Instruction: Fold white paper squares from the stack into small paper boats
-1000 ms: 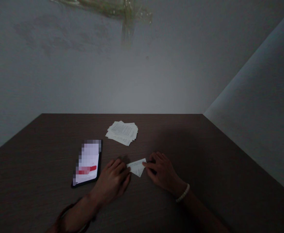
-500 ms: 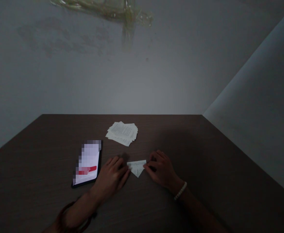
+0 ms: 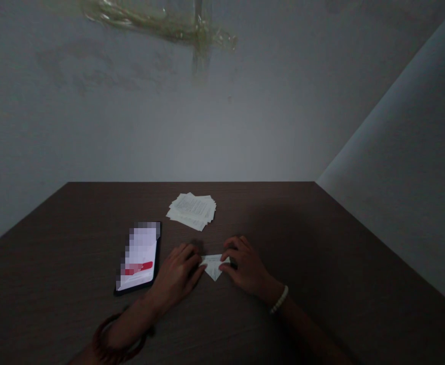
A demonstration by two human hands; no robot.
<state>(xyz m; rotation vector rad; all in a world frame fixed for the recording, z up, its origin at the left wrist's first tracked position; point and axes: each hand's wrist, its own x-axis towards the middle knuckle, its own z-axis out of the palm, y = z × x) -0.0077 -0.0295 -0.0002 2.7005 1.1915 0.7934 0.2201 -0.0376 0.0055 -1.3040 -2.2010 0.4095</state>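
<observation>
A small piece of printed paper (image 3: 213, 269), folded to a downward-pointing triangle with a band along its top, lies between my hands on the brown table (image 3: 222, 324). My left hand (image 3: 180, 268) pinches its left corner between thumb and fingers. On the other side my right hand (image 3: 245, 263) has thumb and fingertips closed on the right part of the paper and covers that corner. A dark bead bracelet circles my left wrist, a pale one my right.
Beyond my hands lies a loose pile of printed paper sheets (image 3: 192, 210). A lit phone (image 3: 138, 257) rests left of my left hand, close to the forearm. A grey wall (image 3: 222, 132) rises at the table's far edge, with tape high on it.
My right hand has shifted left, from the paper's right tip further over its top band. My left hand keeps to the left corner. The whole view has moved slightly.
</observation>
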